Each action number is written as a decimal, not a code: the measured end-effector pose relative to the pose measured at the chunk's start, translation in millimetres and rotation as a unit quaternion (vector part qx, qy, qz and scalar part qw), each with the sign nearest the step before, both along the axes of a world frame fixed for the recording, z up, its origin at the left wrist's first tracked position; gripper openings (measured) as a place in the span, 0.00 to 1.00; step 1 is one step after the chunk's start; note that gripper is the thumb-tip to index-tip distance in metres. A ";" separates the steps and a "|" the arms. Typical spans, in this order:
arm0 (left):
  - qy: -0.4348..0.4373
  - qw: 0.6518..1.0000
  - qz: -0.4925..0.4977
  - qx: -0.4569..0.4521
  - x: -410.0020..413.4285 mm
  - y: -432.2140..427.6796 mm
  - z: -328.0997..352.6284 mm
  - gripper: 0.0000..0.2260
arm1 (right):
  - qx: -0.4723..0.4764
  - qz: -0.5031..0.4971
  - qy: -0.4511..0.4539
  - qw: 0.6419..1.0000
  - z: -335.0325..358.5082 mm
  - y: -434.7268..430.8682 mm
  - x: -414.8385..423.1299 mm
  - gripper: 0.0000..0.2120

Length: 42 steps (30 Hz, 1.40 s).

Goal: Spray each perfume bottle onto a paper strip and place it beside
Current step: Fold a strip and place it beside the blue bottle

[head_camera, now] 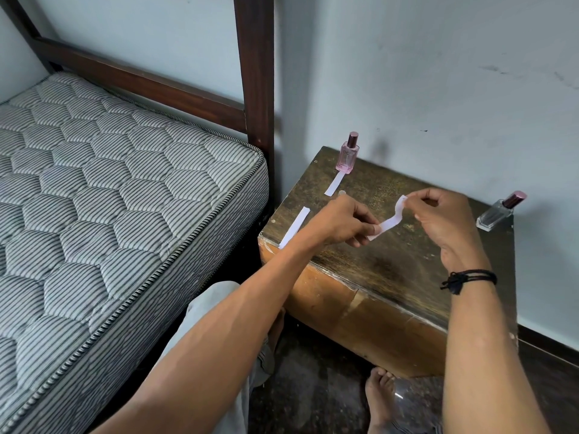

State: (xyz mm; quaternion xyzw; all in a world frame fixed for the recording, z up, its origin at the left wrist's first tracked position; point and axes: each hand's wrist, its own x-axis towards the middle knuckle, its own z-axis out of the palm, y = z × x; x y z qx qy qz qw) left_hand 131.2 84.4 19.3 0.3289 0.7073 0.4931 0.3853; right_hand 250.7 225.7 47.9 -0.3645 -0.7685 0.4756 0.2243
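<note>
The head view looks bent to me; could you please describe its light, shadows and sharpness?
In the head view the light is soft and even; the pink bottle casts a faint shadow on the wall; the wide lens makes the bedpost and clear bottle lean; the paper strip held by the left hand and right hand looks slightly soft.

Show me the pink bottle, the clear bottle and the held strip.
pink bottle [347,156], head view, glass body.
clear bottle [495,217], head view, glass body.
held strip [390,222], head view, its middle.
</note>
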 end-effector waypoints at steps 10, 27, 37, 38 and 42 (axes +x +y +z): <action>0.073 0.995 -0.034 -0.058 1.2 2.7 -3.7 0.05 | 0.020 -0.015 -0.020 0.999 -22.7 12.0 1.9 0.04; 0.335 0.919 -0.164 -0.125 23.4 11.4 -22.5 0.14 | 0.060 -0.013 -0.115 0.991 -48.6 26.4 7.0 0.05; 0.395 0.891 -0.162 -0.158 40.1 17.7 -39.6 0.22 | 0.103 -0.015 -0.142 0.984 -50.5 35.2 2.6 0.06; 0.380 0.903 -0.139 -0.144 38.3 20.0 -38.6 0.22 | 0.098 -0.018 -0.133 0.986 -47.2 37.1 0.4 0.06; 0.272 0.958 0.003 -0.091 35.7 29.1 -28.4 0.24 | 0.061 -0.002 -0.087 0.994 -29.8 45.1 -0.6 0.05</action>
